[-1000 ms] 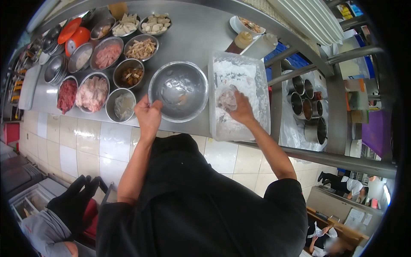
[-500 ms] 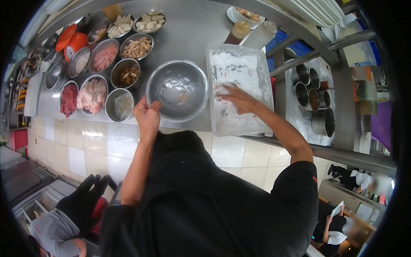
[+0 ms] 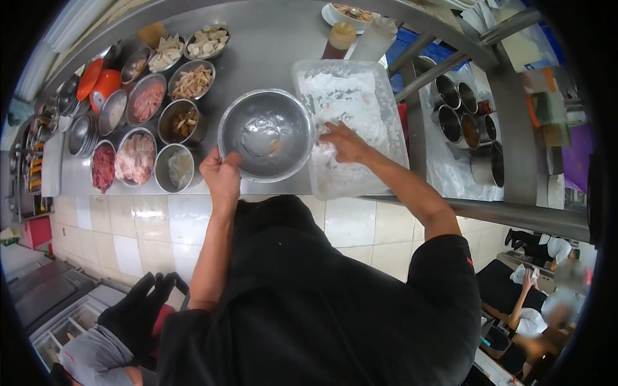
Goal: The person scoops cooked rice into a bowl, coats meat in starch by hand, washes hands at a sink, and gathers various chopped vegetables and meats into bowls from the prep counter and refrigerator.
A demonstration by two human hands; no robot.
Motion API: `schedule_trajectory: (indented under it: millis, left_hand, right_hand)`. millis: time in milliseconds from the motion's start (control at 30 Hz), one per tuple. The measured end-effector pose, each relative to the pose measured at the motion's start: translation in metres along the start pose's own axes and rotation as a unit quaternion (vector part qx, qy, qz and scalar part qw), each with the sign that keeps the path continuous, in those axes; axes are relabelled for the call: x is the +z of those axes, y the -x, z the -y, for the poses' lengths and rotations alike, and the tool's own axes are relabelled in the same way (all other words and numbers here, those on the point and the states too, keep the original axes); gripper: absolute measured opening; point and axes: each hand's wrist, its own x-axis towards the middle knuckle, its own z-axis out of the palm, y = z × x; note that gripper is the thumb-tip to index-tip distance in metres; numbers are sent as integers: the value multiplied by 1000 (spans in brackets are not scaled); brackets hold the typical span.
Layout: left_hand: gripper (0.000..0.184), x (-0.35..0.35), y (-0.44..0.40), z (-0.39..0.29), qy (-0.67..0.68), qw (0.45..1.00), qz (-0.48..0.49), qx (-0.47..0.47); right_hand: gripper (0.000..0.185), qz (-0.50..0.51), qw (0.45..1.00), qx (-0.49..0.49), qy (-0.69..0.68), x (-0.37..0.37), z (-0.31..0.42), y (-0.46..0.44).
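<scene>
Gripping the metal bowl (image 3: 265,132) by its near-left rim with a closed left hand (image 3: 222,172), probably to steady it on the counter (image 3: 277,45). Reaching with the partly curled right hand (image 3: 346,143) into the plastic tub (image 3: 353,192) of white powder (image 3: 341,90) just right of the bowl, likely for short reach; cannot tell whether holding anything. Left of the bowl, seemingly kept handy: steel pot (image 3: 165,184) and pale meat (image 3: 135,157).

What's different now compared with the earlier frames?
The right hand has shifted across the powder toward the bowl; the pale lump at its fingers earlier no longer shows, and whether it holds anything is unclear. The bowl now overlaps the edge of the tub in view. The left hand still grips the bowl.
</scene>
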Motion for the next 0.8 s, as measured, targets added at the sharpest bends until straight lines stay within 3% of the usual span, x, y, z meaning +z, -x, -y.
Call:
schedule_trajectory:
  millis: [100, 200, 300, 400, 533, 633, 700, 800]
  left_hand:
    - [12, 3, -1, 0, 10, 1000, 3, 20]
    - [10, 7, -8, 1, 29, 998, 4, 53]
    - [9, 14, -9, -4, 16, 998, 7, 53]
    - [9, 28, -20, 1, -12, 997, 39, 70]
    - [9, 64, -14, -15, -59, 992, 91, 71]
    - [9, 96, -22, 0, -24, 988, 151, 19]
    - [9, 111, -20, 2, -3, 984, 174, -21]
    - [9, 114, -19, -1, 33, 984, 170, -32]
  right_hand:
    - [61, -23, 999, 49, 5, 2, 3, 1]
    - [57, -120, 989, 22, -84, 14, -19, -4]
    - [52, -192, 934, 148, -263, -10, -13, 7]
    - [61, -226, 878, 276, -320, -77, 26, 26]
    - [68, -312, 855, 255, -326, -128, 39, 39]
    - [73, -343, 859, 215, -312, -148, 67, 36]
    - [76, -340, 877, 202, -272, -157, 112, 27]
    - [78, -253, 937, 205, -122, -144, 127, 13]
